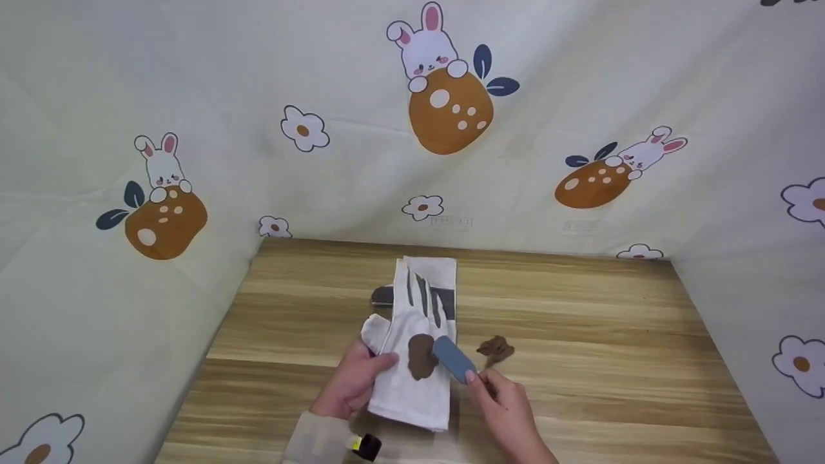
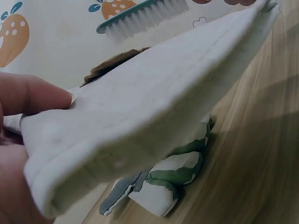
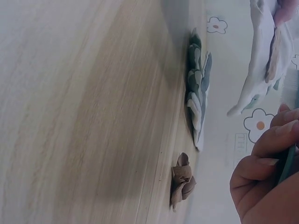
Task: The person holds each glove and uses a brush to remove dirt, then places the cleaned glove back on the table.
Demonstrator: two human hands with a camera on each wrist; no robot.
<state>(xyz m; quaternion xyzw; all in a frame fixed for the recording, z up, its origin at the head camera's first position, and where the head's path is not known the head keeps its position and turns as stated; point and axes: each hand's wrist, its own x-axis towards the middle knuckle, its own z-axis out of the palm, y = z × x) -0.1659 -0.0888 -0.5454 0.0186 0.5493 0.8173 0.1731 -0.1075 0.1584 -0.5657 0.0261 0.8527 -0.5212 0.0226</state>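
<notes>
My left hand (image 1: 353, 380) grips a white work glove (image 1: 407, 401) by its left side, thumb on top, above the table. Dark green stripes run along the glove's fingers, and a flat brown, clay-like patch (image 1: 421, 357) lies on its upper face. My right hand (image 1: 509, 409) holds a blue-green brush (image 1: 454, 359) at the patch's right edge. White bristles (image 2: 145, 21) show in the left wrist view; whether they touch the glove I cannot tell. Beneath the held glove lies another white and green glove (image 2: 161, 179), partly hidden.
A crumpled brown lump (image 1: 496, 350) sits on the wood-grain table (image 1: 612, 386), right of the gloves. Cream fabric walls (image 1: 348, 174) with rabbit and flower prints enclose the back and sides. A small black item (image 1: 367, 446) with a yellow mark is beside the left sleeve.
</notes>
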